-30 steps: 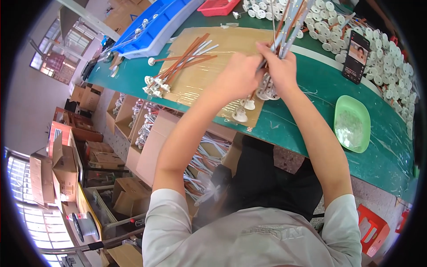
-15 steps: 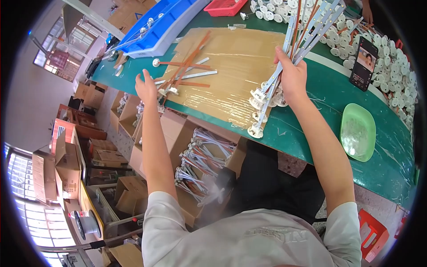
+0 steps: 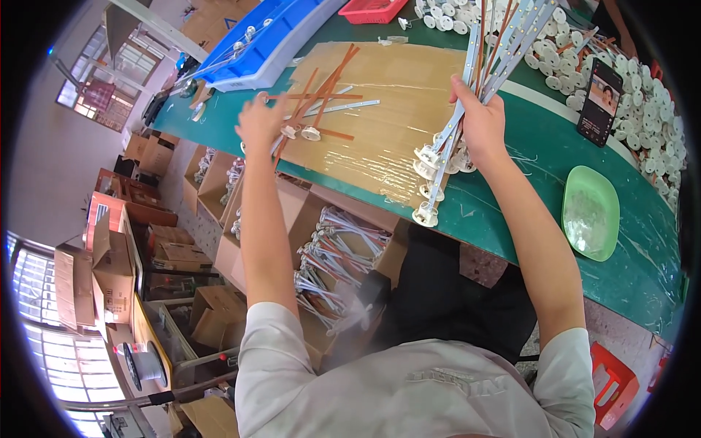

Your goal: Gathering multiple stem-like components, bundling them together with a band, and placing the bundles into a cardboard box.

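My right hand (image 3: pixel 482 128) is closed around a bundle of LED strips (image 3: pixel 504 62), held slanting over the right edge of a brown cardboard sheet (image 3: pixel 365 160). Their white round ends (image 3: pixel 427 169) hang below the hand, while the strips fan out above it. At the sheet's left edge, my left hand (image 3: pixel 261 124) is slightly blurred, its fingers apart. It is beside a loose, crossed pile of strips (image 3: pixel 321 106), some showing orange-brown sides and others white faces. White round ends (image 3: pixel 310 133) of that pile lie just right of the hand. Whether the fingers touch a strip is unclear.
A blue tray (image 3: pixel 255 55) and a red basket (image 3: pixel 372 10) stand at the back. Many white round pieces (image 3: pixel 642 109) cover the right side, near a phone (image 3: pixel 600 102) and a green dish (image 3: pixel 590 215). Below the table edge, a carton (image 3: pixel 391 255) holds more strips.
My left hand has moved forward and slightly right. The loose pile has shifted right across the cardboard. My right hand keeps its hold on the bundle, almost unmoved.
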